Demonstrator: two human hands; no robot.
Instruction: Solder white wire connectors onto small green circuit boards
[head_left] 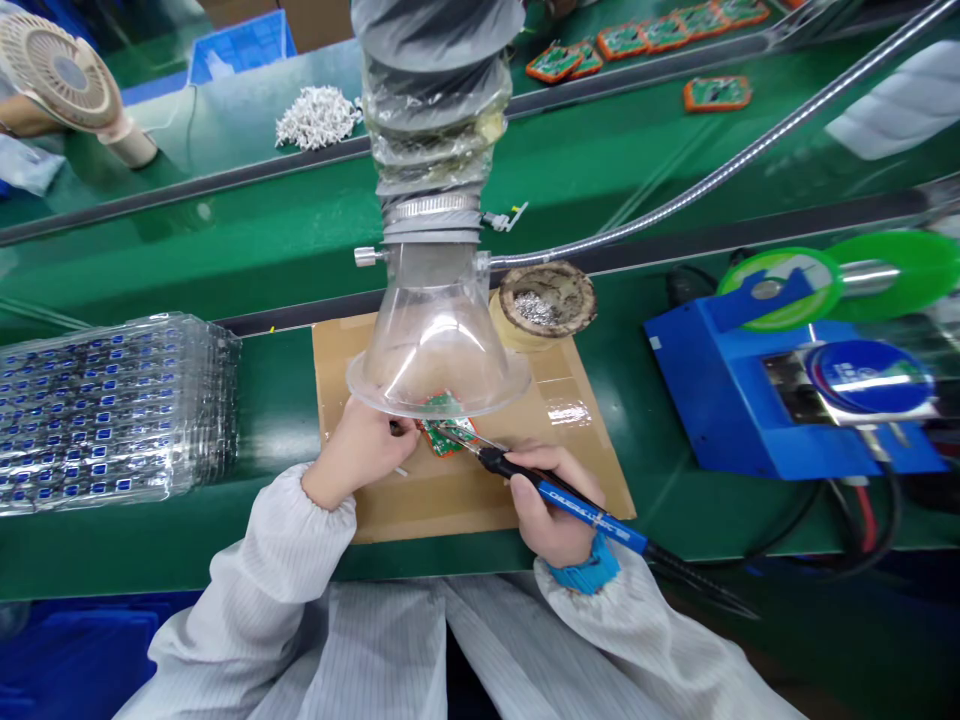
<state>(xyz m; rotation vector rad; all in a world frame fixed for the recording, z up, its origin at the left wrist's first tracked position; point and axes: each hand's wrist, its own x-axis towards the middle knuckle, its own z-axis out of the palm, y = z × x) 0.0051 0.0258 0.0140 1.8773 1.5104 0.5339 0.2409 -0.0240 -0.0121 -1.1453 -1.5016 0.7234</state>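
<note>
A green circuit board with an orange edge (pixel 448 440) lies on a brown cardboard sheet (pixel 465 510), partly behind the rim of a clear fume hood (pixel 442 350). My left hand (pixel 367 445) is closed at the board's left edge, thumb and fingers pinched together; what they hold is hidden. A small white piece (pixel 402 472) lies just below those fingers. My right hand (pixel 555 505) grips a blue and black soldering iron (pixel 581 503) like a pen. Its metal tip points left, over the board, but whether it touches cannot be told.
Behind the hood stands a round pot (pixel 551 300) with metal bits inside. Stacked clear trays (pixel 120 410) are at left; a blue solder-reel machine (pixel 750 390) is at right. More boards (pixel 716 93), a white parts heap (pixel 319 117) and a fan (pixel 64 75) are farther back.
</note>
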